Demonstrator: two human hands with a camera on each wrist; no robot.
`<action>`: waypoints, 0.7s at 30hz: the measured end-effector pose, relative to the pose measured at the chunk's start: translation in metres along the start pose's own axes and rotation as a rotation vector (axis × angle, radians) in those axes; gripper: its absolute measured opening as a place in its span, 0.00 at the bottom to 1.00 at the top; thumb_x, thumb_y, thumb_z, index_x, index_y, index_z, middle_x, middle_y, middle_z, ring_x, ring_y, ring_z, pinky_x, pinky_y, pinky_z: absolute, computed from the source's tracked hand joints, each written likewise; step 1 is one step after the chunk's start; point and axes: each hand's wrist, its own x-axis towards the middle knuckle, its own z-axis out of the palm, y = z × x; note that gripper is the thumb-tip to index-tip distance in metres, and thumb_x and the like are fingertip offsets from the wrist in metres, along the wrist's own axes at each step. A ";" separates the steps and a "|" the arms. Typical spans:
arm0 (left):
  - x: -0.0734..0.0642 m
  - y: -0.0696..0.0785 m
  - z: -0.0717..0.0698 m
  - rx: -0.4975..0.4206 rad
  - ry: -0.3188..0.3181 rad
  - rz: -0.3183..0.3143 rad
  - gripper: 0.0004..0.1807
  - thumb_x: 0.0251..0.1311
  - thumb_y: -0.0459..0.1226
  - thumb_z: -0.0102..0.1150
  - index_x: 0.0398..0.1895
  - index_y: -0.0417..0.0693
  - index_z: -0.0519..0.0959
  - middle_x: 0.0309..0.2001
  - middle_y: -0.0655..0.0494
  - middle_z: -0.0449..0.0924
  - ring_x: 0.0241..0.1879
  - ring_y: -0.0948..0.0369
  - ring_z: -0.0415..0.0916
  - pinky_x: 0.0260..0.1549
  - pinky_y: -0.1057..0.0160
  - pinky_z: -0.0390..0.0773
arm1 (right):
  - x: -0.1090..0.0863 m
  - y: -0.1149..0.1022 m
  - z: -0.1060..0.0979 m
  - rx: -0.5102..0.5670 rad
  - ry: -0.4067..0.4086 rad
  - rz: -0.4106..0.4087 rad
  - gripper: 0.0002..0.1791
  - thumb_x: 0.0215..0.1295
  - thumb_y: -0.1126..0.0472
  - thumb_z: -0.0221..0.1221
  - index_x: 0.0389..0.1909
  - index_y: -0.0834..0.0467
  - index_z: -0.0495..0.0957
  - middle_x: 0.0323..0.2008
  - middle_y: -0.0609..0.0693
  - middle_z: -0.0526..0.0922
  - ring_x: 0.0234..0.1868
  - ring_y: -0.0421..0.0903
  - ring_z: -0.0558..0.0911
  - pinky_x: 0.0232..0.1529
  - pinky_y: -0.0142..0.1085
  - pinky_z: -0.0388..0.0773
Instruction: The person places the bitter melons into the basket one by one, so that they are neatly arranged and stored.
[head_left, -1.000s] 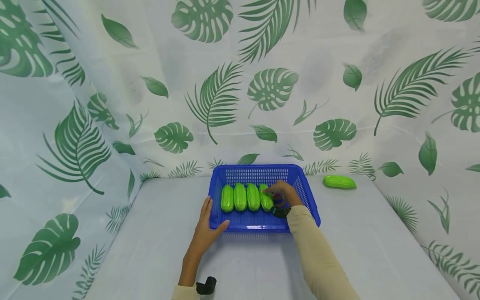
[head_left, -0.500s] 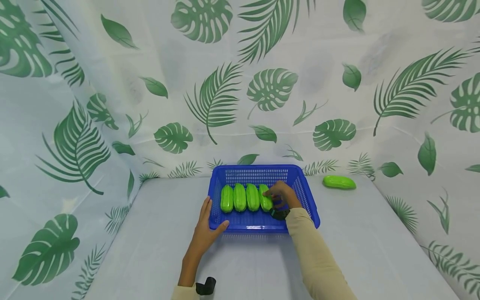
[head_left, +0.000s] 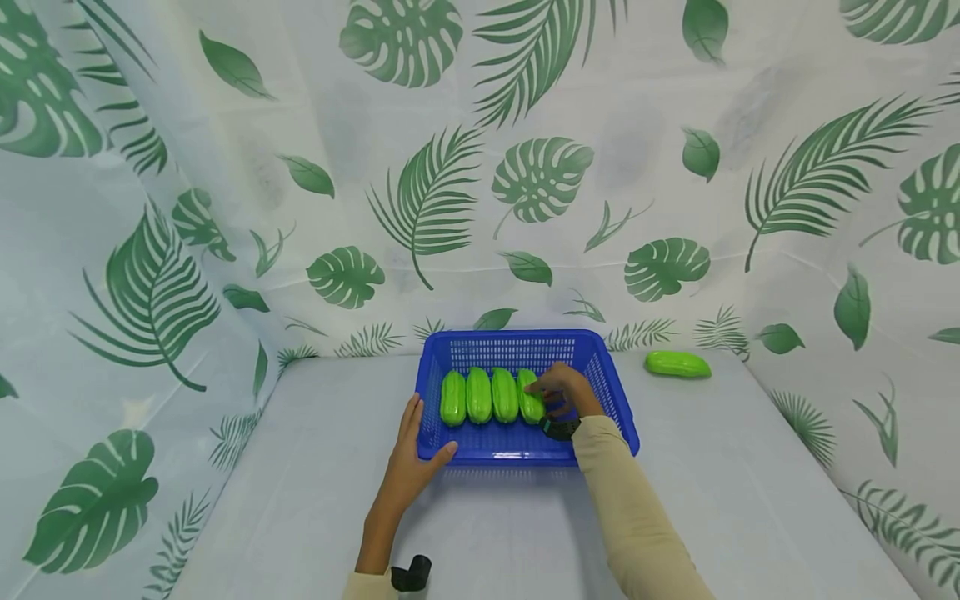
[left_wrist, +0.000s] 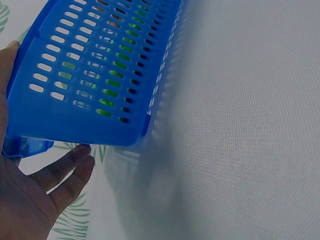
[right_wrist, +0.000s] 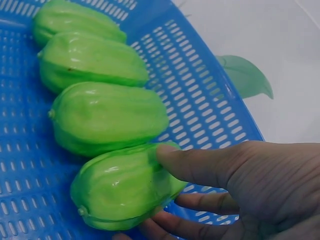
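Observation:
A blue plastic basket [head_left: 510,455] with slotted walls stands on the table. Several glossy, ridged, oblong green fruits [head_left: 479,396] lie in it side by side in a row. My right hand [head_left: 566,392] reaches inside and grips the rightmost green fruit [right_wrist: 122,190], thumb on top of one end and fingers around its side and underneath. My left hand [head_left: 412,454] rests at the basket's front left corner, thumb along the front rim and straight fingers up the left side. In the left wrist view, two fingers [left_wrist: 75,182] extend beyond the basket's corner.
One more green fruit [head_left: 678,364] lies on the white table [head_left: 705,467] to the right of the basket. A white cloth [head_left: 480,167] printed with green leaves hangs behind and along both sides.

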 end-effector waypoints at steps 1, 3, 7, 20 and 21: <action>0.000 0.000 0.000 0.001 0.000 0.000 0.53 0.58 0.57 0.62 0.79 0.55 0.44 0.80 0.62 0.36 0.78 0.48 0.40 0.70 0.38 0.53 | 0.001 0.000 0.000 -0.001 -0.001 0.000 0.24 0.62 0.58 0.66 0.55 0.64 0.71 0.52 0.65 0.76 0.53 0.60 0.79 0.37 0.47 0.85; 0.000 0.000 -0.001 0.002 -0.002 0.001 0.53 0.58 0.57 0.62 0.79 0.55 0.44 0.80 0.62 0.36 0.78 0.48 0.39 0.70 0.38 0.53 | 0.003 0.000 0.001 0.003 0.004 0.008 0.24 0.61 0.59 0.67 0.54 0.64 0.71 0.51 0.64 0.76 0.52 0.60 0.80 0.37 0.47 0.85; -0.001 0.001 -0.002 0.000 -0.004 0.000 0.53 0.58 0.58 0.62 0.79 0.54 0.44 0.80 0.62 0.36 0.78 0.48 0.39 0.70 0.38 0.52 | 0.005 0.000 0.002 -0.007 0.000 -0.004 0.25 0.61 0.59 0.67 0.54 0.65 0.71 0.51 0.65 0.76 0.51 0.60 0.81 0.35 0.47 0.85; 0.000 0.001 -0.002 0.002 -0.010 0.002 0.53 0.58 0.59 0.61 0.79 0.56 0.43 0.80 0.62 0.35 0.78 0.47 0.39 0.70 0.37 0.53 | 0.010 0.002 -0.001 0.014 0.000 0.008 0.23 0.59 0.59 0.68 0.50 0.63 0.71 0.46 0.63 0.75 0.48 0.59 0.81 0.31 0.46 0.85; 0.000 0.001 -0.002 -0.001 -0.011 0.001 0.53 0.58 0.58 0.62 0.79 0.55 0.43 0.80 0.62 0.35 0.78 0.47 0.39 0.70 0.37 0.53 | 0.011 0.003 -0.001 0.010 -0.001 0.008 0.24 0.59 0.59 0.68 0.51 0.63 0.70 0.46 0.63 0.75 0.48 0.59 0.81 0.31 0.47 0.85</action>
